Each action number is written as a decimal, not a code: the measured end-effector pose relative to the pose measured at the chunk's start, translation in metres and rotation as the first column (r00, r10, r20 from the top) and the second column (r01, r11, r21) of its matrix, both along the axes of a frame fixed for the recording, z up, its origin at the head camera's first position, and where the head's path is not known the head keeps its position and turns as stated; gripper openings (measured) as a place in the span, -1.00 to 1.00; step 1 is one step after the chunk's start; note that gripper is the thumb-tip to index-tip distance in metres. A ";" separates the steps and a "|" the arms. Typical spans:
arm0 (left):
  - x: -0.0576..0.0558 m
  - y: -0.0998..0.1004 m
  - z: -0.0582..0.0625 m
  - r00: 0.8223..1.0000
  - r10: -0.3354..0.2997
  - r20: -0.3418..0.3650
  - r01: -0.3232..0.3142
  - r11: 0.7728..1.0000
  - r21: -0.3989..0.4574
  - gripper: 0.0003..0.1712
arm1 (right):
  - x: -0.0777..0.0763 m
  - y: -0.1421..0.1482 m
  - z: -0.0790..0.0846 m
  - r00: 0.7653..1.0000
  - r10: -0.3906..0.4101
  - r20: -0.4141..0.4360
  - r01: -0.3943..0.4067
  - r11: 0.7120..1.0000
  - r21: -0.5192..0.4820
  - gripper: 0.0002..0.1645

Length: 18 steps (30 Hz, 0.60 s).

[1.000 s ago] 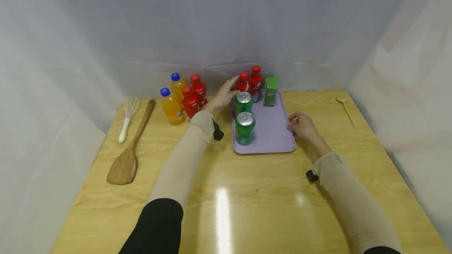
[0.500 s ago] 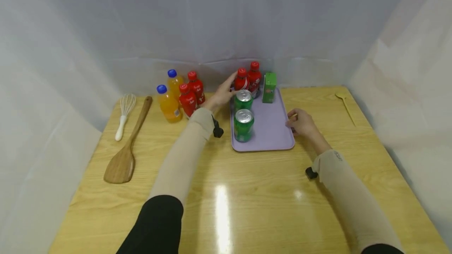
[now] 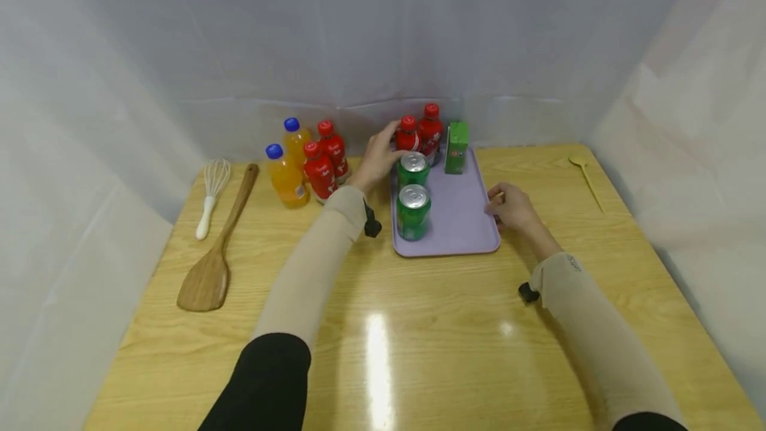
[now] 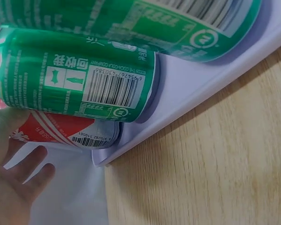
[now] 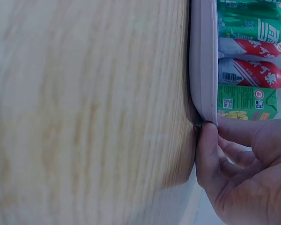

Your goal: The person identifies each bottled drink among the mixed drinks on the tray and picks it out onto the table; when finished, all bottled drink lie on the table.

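My left hand (image 3: 376, 159) reaches to the back left of the purple tray (image 3: 459, 219), thumb and index finger on either side of a red drink bottle (image 3: 407, 142). In the left wrist view its other fingers hang apart from that bottle's red label (image 4: 61, 127). At the tray's right rim, my right hand (image 3: 512, 209) pinches the edge between thumb and index finger. Along the tray's left side stand two green soda cans, the front can (image 3: 413, 218) and the back can (image 3: 413, 175). Another red bottle (image 3: 431, 133) and a green drink carton (image 3: 457, 151) stand at the tray's back.
Left of the tray, two red bottles (image 3: 320, 175) stand beside two orange juice bottles (image 3: 287, 181) with blue caps. A wooden spatula (image 3: 206, 281) and a whisk (image 3: 209, 201) lie farther left. On the right lies a yellow spoon (image 3: 586, 181). Pale sheeting hangs behind the table.
The head view has tilted slightly. My left hand and the red bottle at it have shifted very slightly left against the tray. The right hand stays at the tray's rim.
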<state>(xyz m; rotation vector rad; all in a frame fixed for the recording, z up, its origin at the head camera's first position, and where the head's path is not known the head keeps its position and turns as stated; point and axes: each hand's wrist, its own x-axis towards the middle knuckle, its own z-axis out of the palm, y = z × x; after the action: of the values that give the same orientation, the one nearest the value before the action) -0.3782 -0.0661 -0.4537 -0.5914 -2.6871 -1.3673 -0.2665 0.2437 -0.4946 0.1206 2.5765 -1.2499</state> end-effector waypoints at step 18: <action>0.015 -0.001 0.030 0.991 0.130 -0.040 -0.122 0.978 0.168 -0.21 | -0.003 0.002 0.001 1.000 0.015 0.002 -0.015 1.000 0.010 -0.60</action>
<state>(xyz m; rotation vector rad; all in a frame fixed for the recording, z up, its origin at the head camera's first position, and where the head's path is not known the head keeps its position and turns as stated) -0.3632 -0.0669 -0.4238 -0.4264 -2.4920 -1.4994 -0.2691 0.2453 -0.4940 0.1046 2.5779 -1.2312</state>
